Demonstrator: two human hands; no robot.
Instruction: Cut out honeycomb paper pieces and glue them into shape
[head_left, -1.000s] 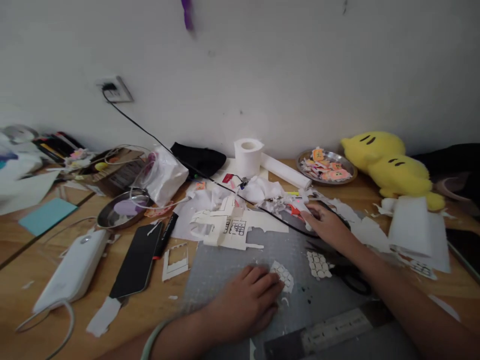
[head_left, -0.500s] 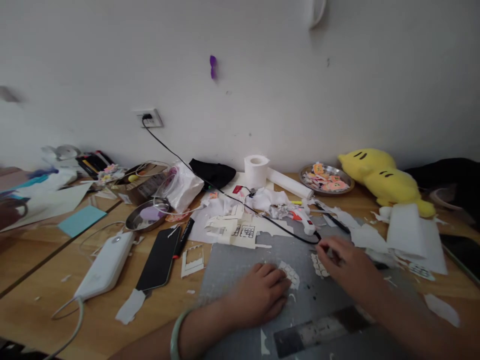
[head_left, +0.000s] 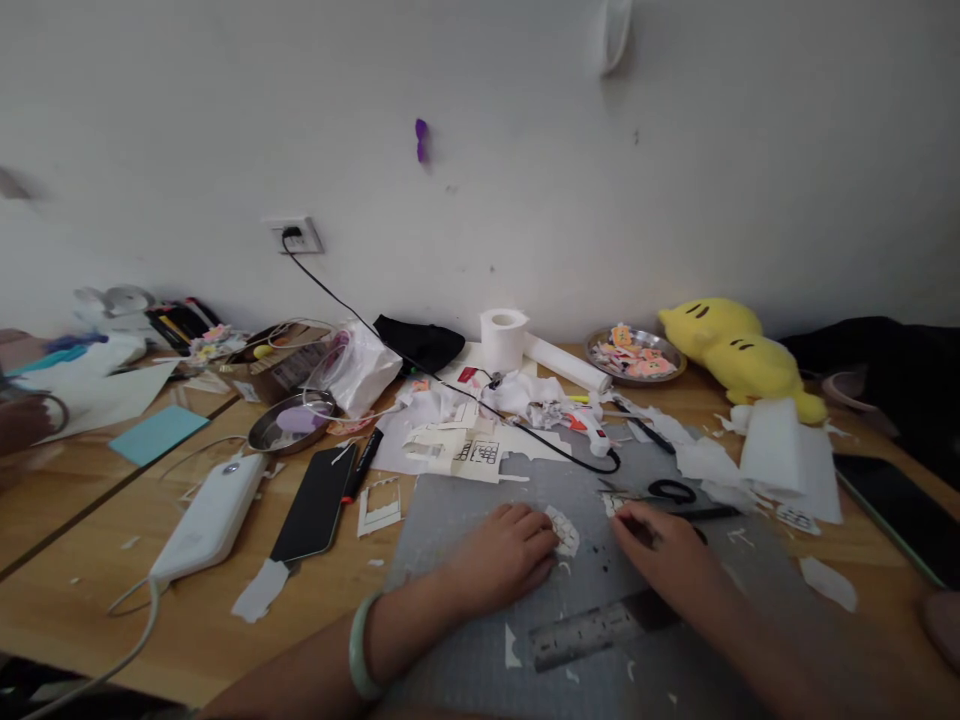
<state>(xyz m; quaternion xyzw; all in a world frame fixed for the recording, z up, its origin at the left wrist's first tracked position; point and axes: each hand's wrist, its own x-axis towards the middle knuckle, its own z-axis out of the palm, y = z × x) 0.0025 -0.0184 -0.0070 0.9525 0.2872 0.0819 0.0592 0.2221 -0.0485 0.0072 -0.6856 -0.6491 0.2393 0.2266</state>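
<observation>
My left hand (head_left: pixel 506 560) rests on the grey cutting mat (head_left: pixel 420 520), fingers laid down flat. Its fingertips touch or lie right beside a white paper cutout (head_left: pixel 564 532) drawn with dark lines. My right hand (head_left: pixel 660 550) pinches at a second small patterned paper cutout (head_left: pixel 613 503); the fingertips hide part of it. Just beyond that hand lie black-handled scissors (head_left: pixel 671 491). A metal ruler (head_left: pixel 577 635) sits on the mat below both hands, its right end partly under my right forearm.
A glue gun (head_left: pixel 596 435) with a black cable and a folded paper piece (head_left: pixel 457 450) lie behind the mat. To the left are a phone (head_left: pixel 315 505) and a white power bank (head_left: pixel 210 515). A yellow plush toy (head_left: pixel 742 345) sits at back right. Another person's hand (head_left: pixel 26 415) shows far left.
My right hand has moved down from beside the cable onto the small cutout, and the scissors now show more fully. My left hand stays put. The whole view has shifted slightly.
</observation>
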